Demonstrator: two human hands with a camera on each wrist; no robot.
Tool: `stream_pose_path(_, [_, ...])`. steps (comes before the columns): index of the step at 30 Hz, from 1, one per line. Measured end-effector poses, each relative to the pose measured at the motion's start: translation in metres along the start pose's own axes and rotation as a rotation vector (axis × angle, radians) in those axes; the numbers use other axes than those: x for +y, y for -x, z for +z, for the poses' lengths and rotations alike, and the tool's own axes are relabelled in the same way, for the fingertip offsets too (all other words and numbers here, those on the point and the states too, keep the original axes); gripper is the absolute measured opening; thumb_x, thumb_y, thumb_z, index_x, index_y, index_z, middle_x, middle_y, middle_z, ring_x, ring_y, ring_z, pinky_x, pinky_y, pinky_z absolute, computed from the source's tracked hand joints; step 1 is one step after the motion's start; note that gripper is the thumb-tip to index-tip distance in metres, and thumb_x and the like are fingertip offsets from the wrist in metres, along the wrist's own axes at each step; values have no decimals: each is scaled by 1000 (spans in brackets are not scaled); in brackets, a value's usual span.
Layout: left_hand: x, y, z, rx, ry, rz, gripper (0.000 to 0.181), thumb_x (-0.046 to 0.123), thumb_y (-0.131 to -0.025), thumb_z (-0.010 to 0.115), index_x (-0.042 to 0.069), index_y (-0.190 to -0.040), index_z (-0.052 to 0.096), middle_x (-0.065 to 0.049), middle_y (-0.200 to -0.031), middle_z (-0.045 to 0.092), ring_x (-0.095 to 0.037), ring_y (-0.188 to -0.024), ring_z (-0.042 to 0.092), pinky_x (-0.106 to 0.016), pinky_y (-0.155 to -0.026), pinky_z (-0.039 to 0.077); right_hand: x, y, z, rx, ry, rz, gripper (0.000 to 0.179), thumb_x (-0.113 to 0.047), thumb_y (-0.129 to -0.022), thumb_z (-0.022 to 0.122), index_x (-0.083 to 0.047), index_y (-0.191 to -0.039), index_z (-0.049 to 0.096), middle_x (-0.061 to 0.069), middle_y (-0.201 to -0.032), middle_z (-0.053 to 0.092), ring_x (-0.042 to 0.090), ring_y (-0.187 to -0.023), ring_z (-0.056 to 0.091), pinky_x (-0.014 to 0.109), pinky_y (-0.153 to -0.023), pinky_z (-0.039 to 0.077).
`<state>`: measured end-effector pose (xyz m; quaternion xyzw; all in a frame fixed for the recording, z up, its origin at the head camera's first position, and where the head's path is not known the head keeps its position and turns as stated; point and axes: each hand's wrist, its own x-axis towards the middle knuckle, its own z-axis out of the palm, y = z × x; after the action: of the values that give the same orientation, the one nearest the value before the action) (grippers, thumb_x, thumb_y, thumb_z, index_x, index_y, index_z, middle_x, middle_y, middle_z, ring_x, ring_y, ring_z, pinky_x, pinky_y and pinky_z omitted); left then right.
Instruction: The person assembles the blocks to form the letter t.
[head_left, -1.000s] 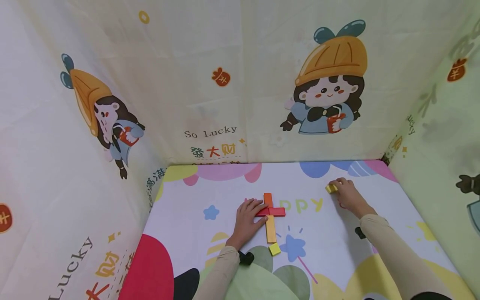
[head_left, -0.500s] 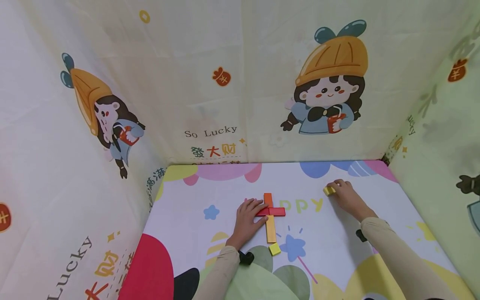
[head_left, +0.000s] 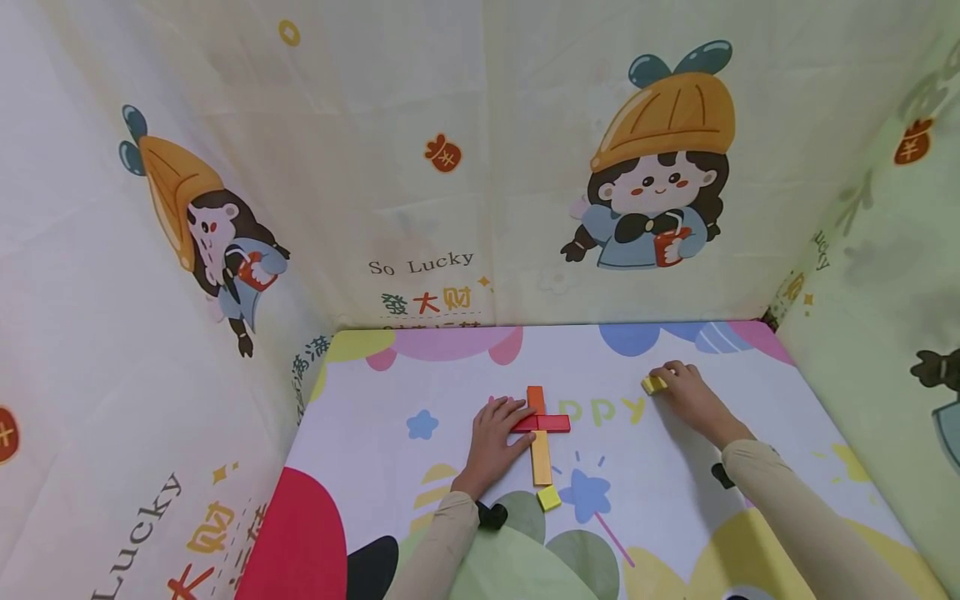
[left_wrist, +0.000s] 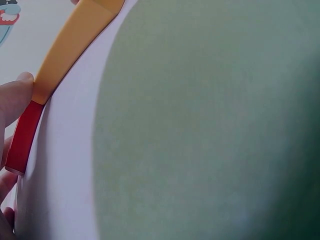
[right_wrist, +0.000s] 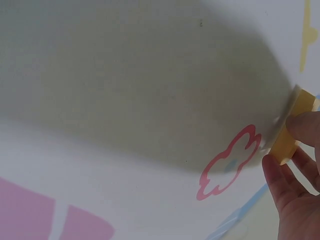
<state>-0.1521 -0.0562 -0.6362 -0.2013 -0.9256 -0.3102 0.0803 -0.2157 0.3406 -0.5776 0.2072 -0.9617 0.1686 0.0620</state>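
My right hand pinches a yellow block between thumb and fingers near the back right of the table. In the right wrist view this block is close to the white surface. My left hand lies at a cross of building blocks, thumb and fingers touching it around the red part. An orange block forms the top, red blocks the crossbar, a long light-orange block the stem. The crossbar's left end is partly under my fingers. In the left wrist view the thumb touches where red meets light orange.
A small yellow block sits at the stem's near end. The tabletop carries printed letters, stars and coloured shapes. Printed cloth hangs as walls behind and on both sides. Black wrist gear shows at my left wrist.
My right hand has shifted slightly left and nearer to me, with the yellow block still pinched. The left hand and the block cross have stayed in place.
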Motion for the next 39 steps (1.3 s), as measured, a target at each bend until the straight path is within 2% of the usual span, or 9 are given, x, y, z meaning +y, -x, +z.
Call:
stream_pose_path(4, [0, 0, 1, -3, -4, -2, 49, 45, -100, 67, 30, -147, 60, 2, -156, 55, -29, -151, 40, -61, -121, 29, -3, 2, -1, 19, 4, -16, 31, 12, -91, 61, 4, -120, 66, 33, -119, 59, 51, -104, 55, 64, -93, 49])
stream_pose_path(11, [0, 0, 1, 26, -19, 30, 49, 43, -99, 68, 28, -145, 62, 0, -154, 57, -30, -148, 43, -63, -119, 31, -11, 4, -2, 1, 8, -7, 31, 9, -92, 62, 3, -122, 66, 32, -121, 60, 49, -108, 55, 63, -95, 50])
stream_pose_path(18, [1, 0, 0, 2, -18, 5, 48, 42, -100, 68, 29, -146, 61, 1, -155, 56, -29, -150, 41, -61, -122, 28, -19, 6, -3, -50, 17, 13, 31, 5, -95, 66, 0, -125, 66, 29, -126, 60, 48, -114, 54, 62, -98, 51])
stream_pose_path(23, [0, 0, 0, 18, -10, 17, 48, 41, -99, 69, 28, -145, 62, -1, -154, 58, -30, -149, 43, -63, -121, 29, -22, 9, -3, -44, 0, -2, 33, 5, -94, 68, 0, -127, 67, 28, -126, 60, 46, -115, 54, 62, -98, 51])
stream_pose_path(31, [-1, 1, 1, 44, -13, 39, 48, 41, -99, 70, 27, -144, 62, -1, -153, 58, -31, -147, 44, -64, -119, 31, -27, 14, -2, -39, 4, -30, 34, 3, -94, 69, -6, -126, 67, 25, -125, 61, 46, -115, 56, 64, -86, 54])
stream_pose_path(34, [-1, 1, 1, 54, -1, 46, 47, 40, -99, 70, 26, -144, 63, -2, -152, 59, -32, -147, 45, -64, -118, 31, -28, 16, 0, -10, 24, -48, 34, 3, -92, 71, -7, -125, 68, 24, -123, 62, 47, -113, 58, 62, -81, 54])
stream_pose_path(39, [-2, 1, 2, 22, 15, 22, 48, 43, -100, 67, 28, -145, 62, 0, -155, 57, -30, -150, 41, -63, -121, 27, -29, 19, 4, 77, 20, -120, 35, 9, -86, 73, -5, -118, 70, 25, -115, 64, 46, -106, 61, 61, -82, 55])
